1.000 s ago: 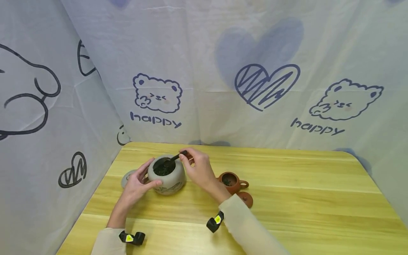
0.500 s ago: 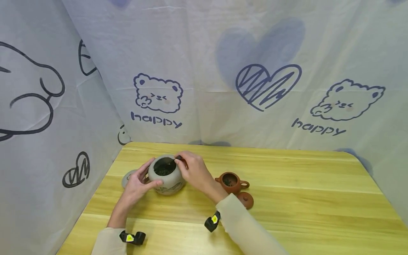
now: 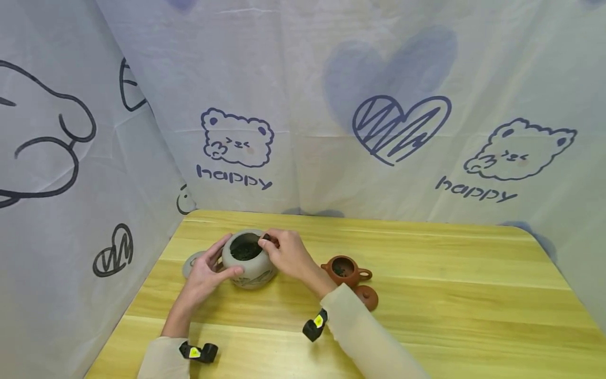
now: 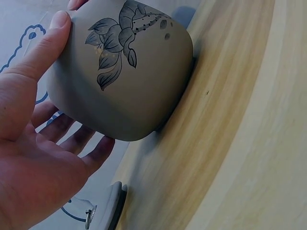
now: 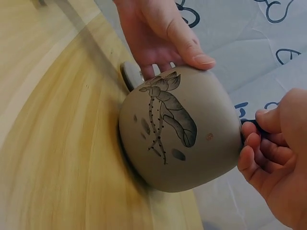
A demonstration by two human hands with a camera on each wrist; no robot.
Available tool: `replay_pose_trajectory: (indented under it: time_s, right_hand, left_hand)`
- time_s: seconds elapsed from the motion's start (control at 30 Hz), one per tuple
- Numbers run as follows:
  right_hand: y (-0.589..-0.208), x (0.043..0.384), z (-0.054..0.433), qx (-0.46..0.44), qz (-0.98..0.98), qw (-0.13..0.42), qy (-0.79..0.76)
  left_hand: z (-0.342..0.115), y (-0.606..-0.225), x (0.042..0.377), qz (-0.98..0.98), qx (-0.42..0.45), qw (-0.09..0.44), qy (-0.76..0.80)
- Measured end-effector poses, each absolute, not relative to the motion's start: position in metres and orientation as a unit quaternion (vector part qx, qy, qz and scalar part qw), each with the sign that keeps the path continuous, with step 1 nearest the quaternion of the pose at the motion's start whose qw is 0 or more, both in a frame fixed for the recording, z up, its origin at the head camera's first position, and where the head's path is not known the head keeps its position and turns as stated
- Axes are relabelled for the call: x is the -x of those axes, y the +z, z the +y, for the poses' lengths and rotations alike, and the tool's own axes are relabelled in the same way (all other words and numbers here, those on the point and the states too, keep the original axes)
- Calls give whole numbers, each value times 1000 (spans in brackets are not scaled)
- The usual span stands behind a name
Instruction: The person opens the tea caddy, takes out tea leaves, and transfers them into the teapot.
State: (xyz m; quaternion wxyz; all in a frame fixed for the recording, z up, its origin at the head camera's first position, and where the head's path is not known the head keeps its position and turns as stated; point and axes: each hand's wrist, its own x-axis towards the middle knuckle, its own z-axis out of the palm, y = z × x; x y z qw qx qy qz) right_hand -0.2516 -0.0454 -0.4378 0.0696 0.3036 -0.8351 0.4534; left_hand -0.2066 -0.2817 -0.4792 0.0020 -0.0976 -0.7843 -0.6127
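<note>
A round grey tea jar (image 3: 251, 276) with a dark lotus drawing holds dark leaves. My left hand (image 3: 204, 279) grips its left side, thumb in front and fingers behind. At the opposite rim, my right hand (image 3: 290, 255) pinches the dark handle of a small scoop (image 5: 251, 123); its bowl is down inside the jar and hidden. The jar's grey lid (image 3: 190, 263) lies on the table beyond my left hand. To the right stands a small brown clay teapot (image 3: 349, 280), uncovered, with some dark leaves inside.
The teapot's brown lid (image 3: 368, 298) lies in front of it, close to my right forearm. All of this stands on a wood-grain table (image 3: 454, 295). A pale printed cloth (image 3: 322, 173) hangs behind the table and along its left side.
My right hand has moved slightly left and down to the jar's rim. The scoop's bowl, visible at the mouth earlier, has sunk inside. My left hand keeps its grip.
</note>
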Motion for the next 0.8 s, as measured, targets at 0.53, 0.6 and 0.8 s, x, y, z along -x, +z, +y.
replay_pose_trajectory:
  time_s: [0.53, 0.6, 0.8]
  right_hand:
    - [-442, 251, -52, -194, -807, 37, 557]
    - [-443, 250, -52, -173, -792, 30, 585]
    - [-446, 248, -52, -137, -759, 27, 636]
  left_hand:
    - [-282, -480, 208, -784, 102, 7, -613]
    - [-283, -481, 208, -783, 103, 7, -613]
    - [-283, -482, 208, -782, 104, 7, -615]
